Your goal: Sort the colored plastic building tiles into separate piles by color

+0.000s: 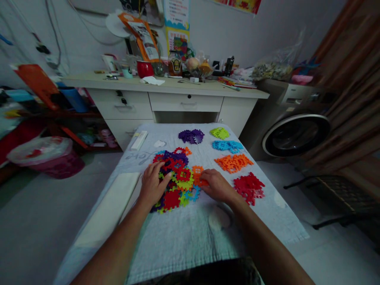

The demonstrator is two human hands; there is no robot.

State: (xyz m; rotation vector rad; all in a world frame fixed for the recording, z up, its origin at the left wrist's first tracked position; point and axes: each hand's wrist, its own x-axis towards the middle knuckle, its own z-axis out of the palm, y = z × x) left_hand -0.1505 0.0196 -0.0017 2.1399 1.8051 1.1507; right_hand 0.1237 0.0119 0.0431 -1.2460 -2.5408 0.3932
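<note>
A mixed heap of coloured plastic puzzle tiles [177, 174] lies in the middle of a cloth-covered table [184, 237]. My left hand [153, 183] rests flat on the heap's left side, fingers stretched out. My right hand [216, 185] is at the heap's right edge, fingers pinched on an orange tile [198, 174]. Sorted piles lie around: purple [191, 136], lime green [219, 133], light blue [228, 146], orange [234, 162] and red [248, 187].
A white desk [166, 93] crowded with cups, bottles and papers stands behind the table. A washing machine [293, 132] is at the right, a pink bin [44, 156] at the left. A white folded sheet [109, 208] and a small box [139, 140] lie on the table's left side.
</note>
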